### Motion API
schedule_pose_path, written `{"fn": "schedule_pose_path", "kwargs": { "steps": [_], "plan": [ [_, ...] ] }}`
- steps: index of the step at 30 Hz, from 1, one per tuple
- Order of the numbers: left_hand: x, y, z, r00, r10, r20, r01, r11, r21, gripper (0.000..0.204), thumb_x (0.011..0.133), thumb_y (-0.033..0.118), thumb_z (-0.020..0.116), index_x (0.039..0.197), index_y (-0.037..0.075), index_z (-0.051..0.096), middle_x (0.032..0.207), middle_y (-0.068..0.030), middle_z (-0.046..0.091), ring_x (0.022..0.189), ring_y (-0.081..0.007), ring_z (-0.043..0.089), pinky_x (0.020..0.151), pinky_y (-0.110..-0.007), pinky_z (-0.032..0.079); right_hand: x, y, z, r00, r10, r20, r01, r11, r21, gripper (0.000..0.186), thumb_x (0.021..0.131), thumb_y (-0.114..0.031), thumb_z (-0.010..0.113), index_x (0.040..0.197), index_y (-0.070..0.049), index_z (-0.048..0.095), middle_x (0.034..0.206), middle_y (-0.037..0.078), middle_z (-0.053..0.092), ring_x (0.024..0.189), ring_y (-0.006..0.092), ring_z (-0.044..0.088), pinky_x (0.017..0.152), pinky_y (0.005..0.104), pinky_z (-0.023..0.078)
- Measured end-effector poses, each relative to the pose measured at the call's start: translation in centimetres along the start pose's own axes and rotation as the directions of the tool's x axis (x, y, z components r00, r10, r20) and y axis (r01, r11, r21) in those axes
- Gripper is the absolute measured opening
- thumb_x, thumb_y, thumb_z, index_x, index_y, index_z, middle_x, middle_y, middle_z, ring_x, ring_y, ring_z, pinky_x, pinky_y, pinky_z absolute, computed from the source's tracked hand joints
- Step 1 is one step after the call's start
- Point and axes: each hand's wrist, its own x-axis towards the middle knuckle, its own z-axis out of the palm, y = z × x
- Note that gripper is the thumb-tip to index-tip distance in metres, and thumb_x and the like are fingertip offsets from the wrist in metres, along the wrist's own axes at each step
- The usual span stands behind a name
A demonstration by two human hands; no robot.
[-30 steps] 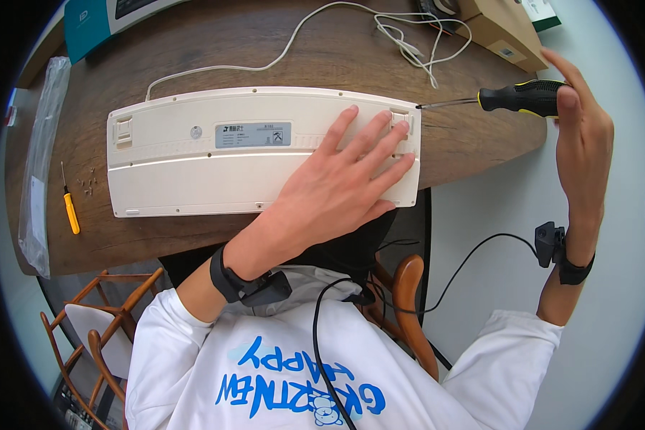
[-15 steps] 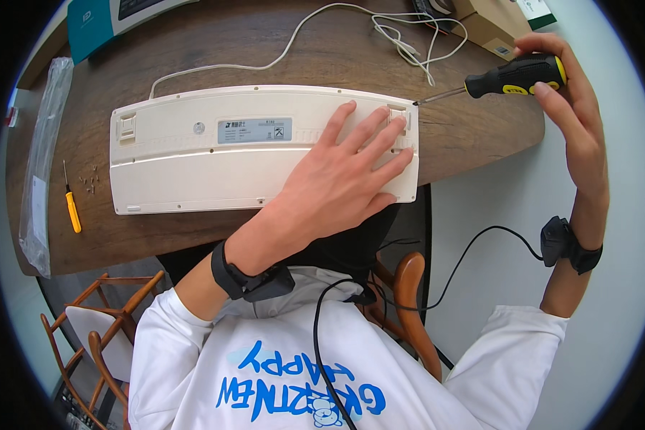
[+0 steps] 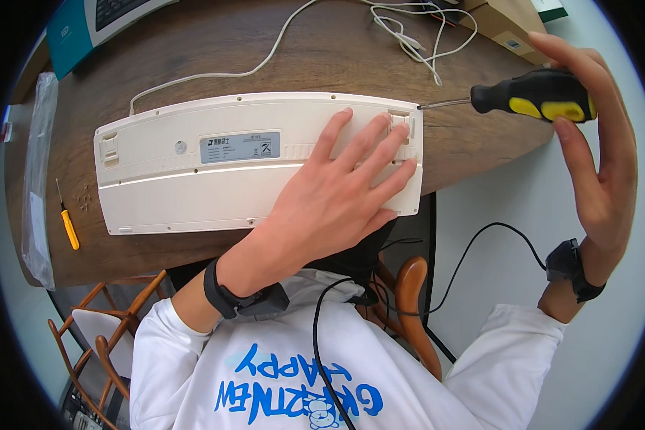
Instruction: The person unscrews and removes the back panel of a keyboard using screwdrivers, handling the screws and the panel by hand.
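Note:
A white keyboard (image 3: 172, 201) lies upside down on the table, its underside up with a grey label and several screw holes. My left hand (image 3: 340, 168) rests flat across its right part, fingers spread, holding nothing. At the keyboard's far right corner sits the tip of a black and yellow screwdriver (image 3: 530, 98), which lies nearly sideways in the picture. Around the end of its handle is my right hand (image 3: 595, 129), the thumb against the near side and the fingers stretched along the far side.
Left of the keyboard lie a small yellow screwdriver (image 3: 69, 229), several small screws (image 3: 84, 203) and a clear plastic sleeve (image 3: 39, 179). A white cable (image 3: 265, 64) loops behind. Boxes (image 3: 498, 25) stand at the far edge. A chair (image 3: 115, 322) is at lower left.
My right hand has shifted right and its fingers have straightened around the handle. The screwdriver handle is turned, showing its yellow patches differently. The keyboard appears slightly tilted and lower in view.

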Motion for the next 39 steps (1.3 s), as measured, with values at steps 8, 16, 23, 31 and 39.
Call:
{"fn": "schedule_pose_path", "kwargs": {
  "steps": [8,16,23,31,39],
  "plan": [
    [0.3,0.1,-0.2,0.999,-0.01,0.043,0.009,1.0,0.009,0.062,0.088,0.041,0.071,0.145,0.022,0.053,0.161,-0.0086,0.038,0.15,-0.0296,0.033,0.124,-0.056,0.017,-0.8,1.6,2.6,0.979,0.197,-0.045,-0.165,0.908,0.386,0.048,0.108,-0.035,0.04,0.116,0.002,0.07,0.101,0.016,0.069,0.086,0.0164,0.062,0.095,0.0316,0.047],
    [0.4,0.1,-0.1,0.998,-0.022,0.058,0.02,0.999,0.026,0.063,0.087,0.041,0.071,0.144,0.022,0.055,0.161,-0.008,0.039,0.15,-0.0294,0.034,0.124,-0.056,0.017,-2.9,4.0,4.9,0.872,0.322,-0.369,-0.142,0.887,0.439,0.04,0.105,-0.033,0.052,0.113,0.001,0.072,0.102,0.016,0.072,0.089,0.0192,0.067,0.09,0.0327,0.053],
    [0.5,0.1,-0.2,0.997,-0.033,0.064,0.03,0.999,0.041,0.066,0.084,0.042,0.073,0.144,0.022,0.056,0.16,-0.0077,0.041,0.15,-0.0296,0.035,0.124,-0.056,0.017,-3.9,5.3,5.4,0.846,0.31,-0.434,-0.103,0.893,0.437,0.032,0.102,-0.028,0.063,0.115,-0.001,0.073,0.108,0.016,0.074,0.098,0.0235,0.072,0.089,0.034,0.058],
    [0.5,0.2,-0.1,0.997,-0.035,0.067,0.032,0.999,0.036,0.067,0.083,0.042,0.073,0.145,0.023,0.056,0.161,-0.0072,0.04,0.15,-0.0293,0.034,0.125,-0.056,0.016,-4.2,4.2,3.9,0.89,0.282,-0.359,-0.166,0.932,0.321,0.03,0.101,-0.025,0.066,0.119,-0.002,0.071,0.112,0.016,0.074,0.105,0.0252,0.073,0.09,0.0348,0.059],
    [0.6,0.1,-0.3,0.996,-0.048,0.077,0.043,0.997,0.056,0.067,0.082,0.043,0.073,0.144,0.024,0.056,0.161,-0.0076,0.039,0.151,-0.0293,0.033,0.125,-0.056,0.016,-3.8,2.9,3.5,0.937,0.257,-0.237,-0.2,0.951,0.237,0.033,0.101,-0.025,0.064,0.124,-0.002,0.068,0.115,0.016,0.073,0.108,0.0249,0.071,0.093,0.0351,0.057]
  ]
}}
